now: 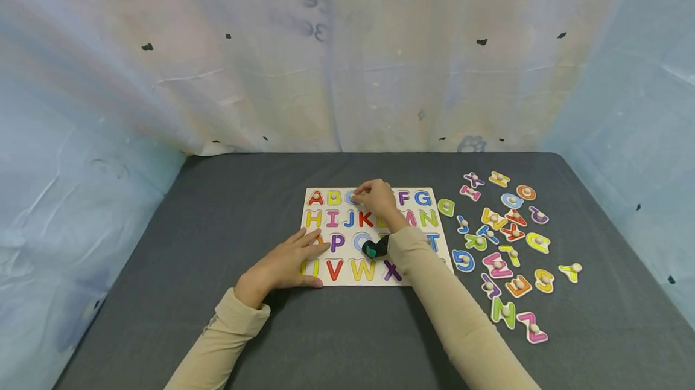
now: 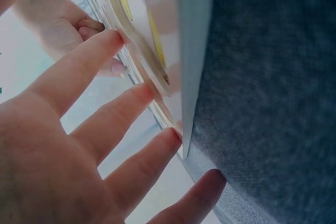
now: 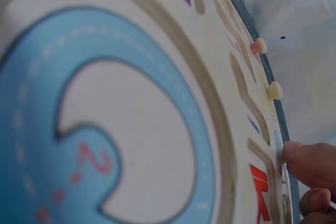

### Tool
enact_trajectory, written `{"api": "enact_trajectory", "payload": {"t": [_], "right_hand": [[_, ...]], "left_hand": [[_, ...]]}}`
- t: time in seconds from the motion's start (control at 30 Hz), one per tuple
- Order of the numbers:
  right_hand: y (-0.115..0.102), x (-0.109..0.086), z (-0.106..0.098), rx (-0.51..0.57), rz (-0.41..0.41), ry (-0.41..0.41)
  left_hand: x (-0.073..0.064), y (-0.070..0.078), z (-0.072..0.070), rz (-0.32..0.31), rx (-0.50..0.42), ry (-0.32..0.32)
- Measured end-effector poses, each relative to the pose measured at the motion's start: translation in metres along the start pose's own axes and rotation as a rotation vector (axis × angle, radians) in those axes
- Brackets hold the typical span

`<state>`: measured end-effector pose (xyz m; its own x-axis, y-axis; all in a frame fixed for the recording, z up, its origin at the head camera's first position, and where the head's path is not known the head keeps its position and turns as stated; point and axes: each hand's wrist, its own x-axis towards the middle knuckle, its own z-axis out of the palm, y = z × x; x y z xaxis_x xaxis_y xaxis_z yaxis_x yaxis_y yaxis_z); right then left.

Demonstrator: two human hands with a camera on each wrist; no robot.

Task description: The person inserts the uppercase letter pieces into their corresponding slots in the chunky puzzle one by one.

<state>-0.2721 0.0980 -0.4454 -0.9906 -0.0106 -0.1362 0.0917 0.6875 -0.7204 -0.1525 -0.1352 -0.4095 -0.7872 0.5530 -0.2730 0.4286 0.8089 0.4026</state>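
Head view: right hand pinches C at board's top row; left hand, fingers spread, rests at left edge; step seems seating C; next likely calls for pressing flush, then release.

We see a pale, faintly printed curtain at twelve o'clock, bluish sheeting at nine and three, and a dark grey surface.

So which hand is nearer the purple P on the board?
Left. The left hand is just left of the purple P; the right hand is farther off, up at the blue C.
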Motion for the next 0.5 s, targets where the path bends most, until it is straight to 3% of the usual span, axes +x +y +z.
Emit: {"api": "enact_trajectory", "payload": {"t": [0.3, 0.5], "right_hand": [[-0.009, -0.020, -0.012, 0.068, 0.015, 0.025], [0.000, -0.032, -0.024, 0.128, -0.017, 0.108]], "left_hand": [[0.000, 0.001, 0.001, 0.006, -0.003, -0.002], [-0.001, 0.001, 0.000, 0.010, 0.003, 0.012]]}}
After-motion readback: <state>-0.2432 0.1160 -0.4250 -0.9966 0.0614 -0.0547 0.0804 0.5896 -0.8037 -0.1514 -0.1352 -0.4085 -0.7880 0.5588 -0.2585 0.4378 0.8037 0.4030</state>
